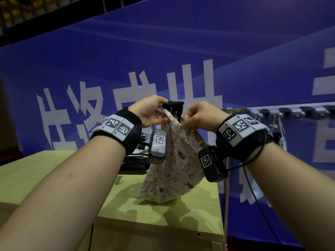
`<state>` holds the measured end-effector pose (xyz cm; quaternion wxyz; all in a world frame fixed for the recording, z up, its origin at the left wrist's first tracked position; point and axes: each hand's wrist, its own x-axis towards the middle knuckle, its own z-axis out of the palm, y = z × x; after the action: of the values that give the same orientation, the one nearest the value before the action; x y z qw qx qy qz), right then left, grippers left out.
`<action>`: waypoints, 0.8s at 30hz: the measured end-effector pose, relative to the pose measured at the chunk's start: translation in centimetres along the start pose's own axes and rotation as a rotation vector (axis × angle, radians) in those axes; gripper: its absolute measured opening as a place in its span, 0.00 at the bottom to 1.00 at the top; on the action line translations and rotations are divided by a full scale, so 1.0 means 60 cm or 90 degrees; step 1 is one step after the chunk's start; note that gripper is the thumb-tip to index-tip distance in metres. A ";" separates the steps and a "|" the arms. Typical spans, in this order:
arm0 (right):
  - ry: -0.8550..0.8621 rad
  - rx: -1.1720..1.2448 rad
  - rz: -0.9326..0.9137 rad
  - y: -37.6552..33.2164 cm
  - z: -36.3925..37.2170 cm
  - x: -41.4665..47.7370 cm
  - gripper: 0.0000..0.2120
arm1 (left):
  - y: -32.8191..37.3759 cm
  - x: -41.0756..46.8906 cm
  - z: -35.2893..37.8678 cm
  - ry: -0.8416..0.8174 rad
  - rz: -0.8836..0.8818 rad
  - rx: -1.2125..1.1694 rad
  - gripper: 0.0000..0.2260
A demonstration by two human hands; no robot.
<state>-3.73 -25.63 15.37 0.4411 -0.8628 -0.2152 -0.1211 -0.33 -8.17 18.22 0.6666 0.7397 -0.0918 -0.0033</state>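
Observation:
A cream cloth bag (172,171) with small brown prints hangs above the wooden box (54,171), its bottom near the box top. My left hand (148,111) pinches a black toothed clip (173,105) at the bag's mouth and also touches the cloth rim. My right hand (197,115) pinches the other side of the bag's opening. Both wrists wear black bands with printed marker tags. What is inside the bag is hidden.
Black objects (132,163) and a few dark small pieces (118,179) lie on the box behind my left forearm. A blue banner (181,51) with white characters fills the background. A rail with grey hooks (290,111) runs at right, with strings hanging from it.

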 end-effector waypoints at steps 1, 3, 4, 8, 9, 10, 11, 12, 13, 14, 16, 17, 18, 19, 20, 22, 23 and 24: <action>0.015 0.041 -0.002 0.001 -0.005 -0.001 0.10 | -0.001 -0.001 0.003 0.009 -0.002 0.008 0.08; 0.036 0.120 0.003 0.004 -0.014 -0.001 0.10 | -0.001 -0.006 0.008 0.025 -0.010 0.032 0.07; 0.043 0.152 0.007 0.006 -0.016 -0.001 0.11 | -0.001 -0.007 0.010 0.032 -0.014 0.050 0.06; 0.098 0.276 0.013 0.007 -0.024 -0.001 0.14 | -0.001 -0.008 0.019 0.045 -0.013 0.105 0.08; 0.112 0.302 0.015 0.005 -0.027 -0.001 0.14 | -0.001 -0.008 0.022 0.043 -0.010 0.111 0.08; 0.123 0.326 0.017 0.002 -0.030 0.000 0.14 | -0.001 -0.008 0.024 0.041 -0.008 0.117 0.08; 0.130 0.349 0.019 -0.001 -0.033 0.000 0.14 | -0.002 -0.007 0.026 0.038 -0.006 0.122 0.09; 0.137 0.370 0.021 -0.005 -0.036 0.000 0.14 | -0.002 -0.006 0.028 0.036 -0.002 0.126 0.09; 0.144 0.388 0.022 -0.009 -0.037 0.000 0.14 | -0.003 -0.006 0.030 0.034 0.003 0.134 0.09; 0.152 0.400 0.021 -0.013 -0.038 0.000 0.14 | -0.003 -0.006 0.032 0.034 0.008 0.144 0.08; 0.166 0.414 0.016 -0.021 -0.038 0.001 0.14 | -0.004 -0.007 0.035 0.038 0.018 0.162 0.06; 0.172 0.423 0.016 -0.024 -0.039 0.001 0.13 | -0.005 -0.007 0.037 0.042 0.022 0.165 0.06; 0.178 0.435 0.017 -0.027 -0.039 0.001 0.13 | -0.006 -0.007 0.038 0.045 0.027 0.162 0.06; 0.181 0.447 0.017 -0.029 -0.040 0.002 0.13 | -0.008 -0.006 0.040 0.045 0.035 0.152 0.06; 0.182 0.459 0.016 -0.031 -0.039 0.002 0.13 | -0.010 -0.005 0.041 0.043 0.047 0.137 0.07; 0.188 0.479 0.012 -0.031 -0.036 0.000 0.12 | -0.015 -0.004 0.044 0.034 0.087 0.091 0.08; 0.195 0.490 0.009 -0.031 -0.034 -0.001 0.12 | -0.018 -0.003 0.045 0.030 0.111 0.070 0.07; 0.204 0.504 0.012 -0.029 -0.032 -0.001 0.12 | -0.021 -0.003 0.045 0.026 0.130 0.058 0.07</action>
<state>-4.66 -26.29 17.71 0.7672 -0.5991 -0.1661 -0.1578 -0.66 -10.67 16.64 0.6307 0.7561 -0.1531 0.0842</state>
